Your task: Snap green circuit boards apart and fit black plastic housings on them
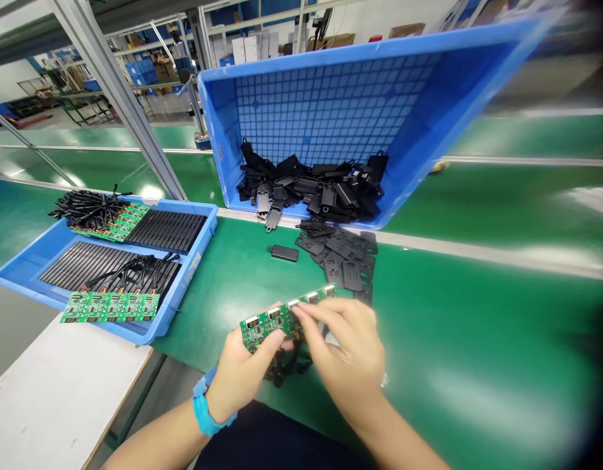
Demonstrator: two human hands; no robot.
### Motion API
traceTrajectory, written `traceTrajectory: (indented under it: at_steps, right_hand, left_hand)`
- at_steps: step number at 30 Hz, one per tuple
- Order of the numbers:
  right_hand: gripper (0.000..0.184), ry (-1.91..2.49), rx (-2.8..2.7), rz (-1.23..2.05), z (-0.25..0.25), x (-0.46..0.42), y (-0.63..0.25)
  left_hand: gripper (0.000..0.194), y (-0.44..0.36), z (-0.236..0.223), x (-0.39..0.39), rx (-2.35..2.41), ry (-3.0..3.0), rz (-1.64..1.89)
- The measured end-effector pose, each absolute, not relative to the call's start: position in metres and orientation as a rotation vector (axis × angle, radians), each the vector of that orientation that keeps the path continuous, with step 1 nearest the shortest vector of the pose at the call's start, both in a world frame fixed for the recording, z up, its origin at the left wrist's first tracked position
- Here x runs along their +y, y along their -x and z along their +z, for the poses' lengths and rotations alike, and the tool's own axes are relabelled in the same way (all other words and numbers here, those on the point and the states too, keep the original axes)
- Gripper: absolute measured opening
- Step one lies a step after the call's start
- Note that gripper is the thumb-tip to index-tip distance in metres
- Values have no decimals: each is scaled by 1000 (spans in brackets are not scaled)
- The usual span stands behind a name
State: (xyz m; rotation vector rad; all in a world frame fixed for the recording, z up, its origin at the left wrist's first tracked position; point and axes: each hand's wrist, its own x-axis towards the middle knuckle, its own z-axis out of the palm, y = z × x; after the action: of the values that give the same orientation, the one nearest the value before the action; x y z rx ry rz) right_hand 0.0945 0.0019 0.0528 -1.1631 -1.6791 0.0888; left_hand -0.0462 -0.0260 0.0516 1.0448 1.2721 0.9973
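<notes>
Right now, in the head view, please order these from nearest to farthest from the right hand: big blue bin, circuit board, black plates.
1. Circuit board: touching the right hand, on its left side.
2. Black plates: ahead of it.
3. Big blue bin: beyond the plates.

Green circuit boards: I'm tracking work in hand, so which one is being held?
The green board in the left hand, with the right hand's fingertips at its upper edge; the other green boards rest in or on the blue tray.

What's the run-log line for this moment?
left hand: gripping green circuit-board panel | right hand: at panel's top edge | blue tray, left: more such panels | tilted blue bin, ahead: black casings
</notes>
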Motion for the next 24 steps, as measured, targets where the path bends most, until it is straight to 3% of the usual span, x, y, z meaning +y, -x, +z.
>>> traceTrajectory:
  at_steps: [7, 17, 24]
  right_hand:
    - [5, 1228, -1928, 346, 67, 12, -102]
    - [15, 1183, -2018, 421, 68, -9, -93]
    - [4, 1187, -1853, 307, 64, 1, -81]
  left_hand:
    - [39, 49, 53, -27, 1271, -1072, 963]
    - [36, 46, 55, -24, 1353, -1159, 997]
    - [29, 46, 57, -25, 1386, -1210, 990]
